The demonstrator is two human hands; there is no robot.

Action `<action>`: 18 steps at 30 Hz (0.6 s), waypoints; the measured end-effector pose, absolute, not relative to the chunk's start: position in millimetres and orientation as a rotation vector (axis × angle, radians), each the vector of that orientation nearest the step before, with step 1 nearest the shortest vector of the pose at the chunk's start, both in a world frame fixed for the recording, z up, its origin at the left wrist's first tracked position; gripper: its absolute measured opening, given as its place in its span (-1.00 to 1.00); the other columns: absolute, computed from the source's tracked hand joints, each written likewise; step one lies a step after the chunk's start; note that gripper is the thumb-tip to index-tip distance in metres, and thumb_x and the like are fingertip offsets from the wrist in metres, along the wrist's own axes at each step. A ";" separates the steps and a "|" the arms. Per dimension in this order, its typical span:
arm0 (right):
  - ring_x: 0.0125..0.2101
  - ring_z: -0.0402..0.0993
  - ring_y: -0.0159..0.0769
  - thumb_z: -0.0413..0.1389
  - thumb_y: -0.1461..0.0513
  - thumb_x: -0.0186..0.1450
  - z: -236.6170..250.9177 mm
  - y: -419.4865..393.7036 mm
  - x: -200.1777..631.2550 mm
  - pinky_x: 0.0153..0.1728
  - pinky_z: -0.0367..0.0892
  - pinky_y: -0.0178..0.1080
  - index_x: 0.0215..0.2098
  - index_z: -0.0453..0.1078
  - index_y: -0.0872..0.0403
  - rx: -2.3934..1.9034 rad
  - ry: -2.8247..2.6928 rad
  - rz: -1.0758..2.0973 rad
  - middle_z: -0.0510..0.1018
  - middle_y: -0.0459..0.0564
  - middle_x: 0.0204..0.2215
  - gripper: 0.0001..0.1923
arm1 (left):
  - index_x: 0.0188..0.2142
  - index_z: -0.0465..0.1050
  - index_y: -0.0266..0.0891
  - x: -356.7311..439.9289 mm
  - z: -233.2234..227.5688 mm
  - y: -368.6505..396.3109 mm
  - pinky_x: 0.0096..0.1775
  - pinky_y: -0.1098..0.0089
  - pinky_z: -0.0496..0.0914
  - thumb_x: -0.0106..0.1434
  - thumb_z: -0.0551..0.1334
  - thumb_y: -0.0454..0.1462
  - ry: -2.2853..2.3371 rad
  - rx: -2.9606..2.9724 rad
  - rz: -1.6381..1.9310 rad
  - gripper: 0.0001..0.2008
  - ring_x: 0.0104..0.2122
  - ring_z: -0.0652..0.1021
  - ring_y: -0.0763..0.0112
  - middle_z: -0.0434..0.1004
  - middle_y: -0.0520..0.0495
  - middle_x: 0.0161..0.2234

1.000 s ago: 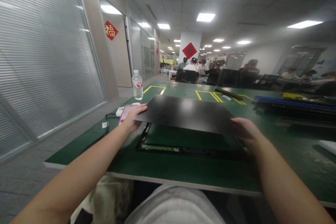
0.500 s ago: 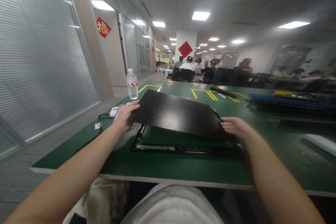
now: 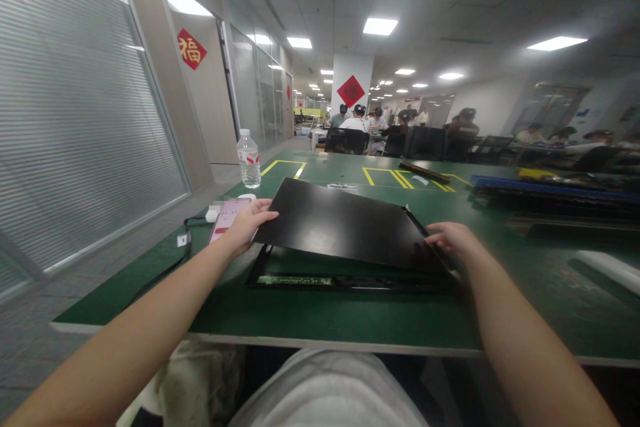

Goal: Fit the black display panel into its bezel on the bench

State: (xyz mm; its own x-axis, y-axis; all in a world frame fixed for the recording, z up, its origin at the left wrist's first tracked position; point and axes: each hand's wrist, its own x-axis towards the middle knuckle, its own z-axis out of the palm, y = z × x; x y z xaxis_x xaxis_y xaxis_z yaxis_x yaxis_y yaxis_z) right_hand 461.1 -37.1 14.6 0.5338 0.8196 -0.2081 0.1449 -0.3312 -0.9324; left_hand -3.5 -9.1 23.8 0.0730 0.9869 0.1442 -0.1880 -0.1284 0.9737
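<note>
A thin, glossy black panel [image 3: 340,223], like a display screen, is held tilted over a black frame [image 3: 400,285] on the green table. My left hand [image 3: 250,221] grips the panel's left edge, thumb on top and fingers partly hidden beneath. At the right edge, my right hand [image 3: 453,240] has its fingers closed on the panel's side near the frame. The panel's right side sits low, close to the frame's right bar, while its left side is raised. Along the frame's front bar runs a green circuit board strip [image 3: 295,280].
Left of the panel lie a phone [image 3: 227,219] and a black cable [image 3: 170,270]; a water bottle [image 3: 249,160] stands behind them. Stacked dark and blue strips [image 3: 555,192] occupy the right side, with a white bar [image 3: 610,272] nearer. People sit at far tables.
The panel has come down slightly and shifted right, nearer the frame. My left hand moved right with it, uncovering more of the phone.
</note>
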 end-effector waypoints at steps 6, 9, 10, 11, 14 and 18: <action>-0.76 0.15 -0.46 0.18 0.30 0.10 10.7 -35.9 464.0 -0.78 0.00 -0.42 -0.37 0.49 0.15 -1.820 -0.854 0.753 0.59 0.12 -0.62 -0.89 | -0.19 0.41 -0.28 -4.1 18.9 -5.7 -0.35 0.37 0.45 -0.15 0.49 -0.31 0.944 1.229 1.306 -0.50 -0.40 0.63 0.31 0.66 -0.08 -0.27; -0.76 0.15 -0.46 0.19 0.30 0.12 11.0 -36.8 464.1 -0.77 0.01 -0.41 -0.43 0.46 0.14 -1.856 -0.879 0.694 0.58 0.11 -0.64 -0.96 | -0.20 0.43 -0.28 -2.6 18.0 -5.6 -0.34 0.36 0.47 -0.15 0.48 -0.33 0.955 1.211 1.275 -0.53 -0.36 0.65 0.27 0.67 -0.09 -0.28; -0.76 0.16 -0.45 0.18 0.30 0.13 11.0 -37.0 464.1 -0.76 0.01 -0.41 -0.43 0.45 0.13 -1.863 -0.887 0.680 0.57 0.10 -0.65 -0.97 | -0.21 0.44 -0.28 -2.0 17.7 -5.7 -0.34 0.36 0.48 -0.15 0.48 -0.34 0.958 1.207 1.260 -0.54 -0.34 0.65 0.25 0.67 -0.09 -0.28; -0.75 0.17 -0.45 0.18 0.30 0.13 11.0 -37.2 464.3 -0.76 0.01 -0.40 -0.44 0.45 0.13 -1.869 -0.894 0.667 0.57 0.09 -0.65 -0.98 | -0.22 0.45 -0.28 -1.4 17.3 -5.7 -0.33 0.35 0.48 -0.15 0.47 -0.34 0.962 1.206 1.245 -0.55 -0.32 0.65 0.24 0.67 -0.10 -0.28; -0.73 0.20 -0.42 0.17 0.30 0.13 9.7 -37.2 465.7 -0.75 0.02 -0.38 -0.42 0.46 0.12 -1.880 -0.918 0.632 0.58 0.07 -0.64 -0.96 | -0.23 0.46 -0.28 0.0 15.4 -5.9 -0.31 0.34 0.50 -0.13 0.46 -0.35 0.985 1.208 1.227 -0.59 -0.30 0.66 0.22 0.68 -0.11 -0.28; -0.71 0.22 -0.39 0.15 0.27 0.13 6.0 -35.7 470.0 -0.70 0.08 -0.33 -0.39 0.48 0.13 -1.923 -0.991 0.573 0.58 0.05 -0.64 -0.90 | -0.21 0.45 -0.28 0.3 12.4 -6.3 -0.24 0.30 0.50 -0.11 0.46 -0.34 0.995 1.217 1.205 -0.57 -0.28 0.66 0.21 0.68 -0.12 -0.27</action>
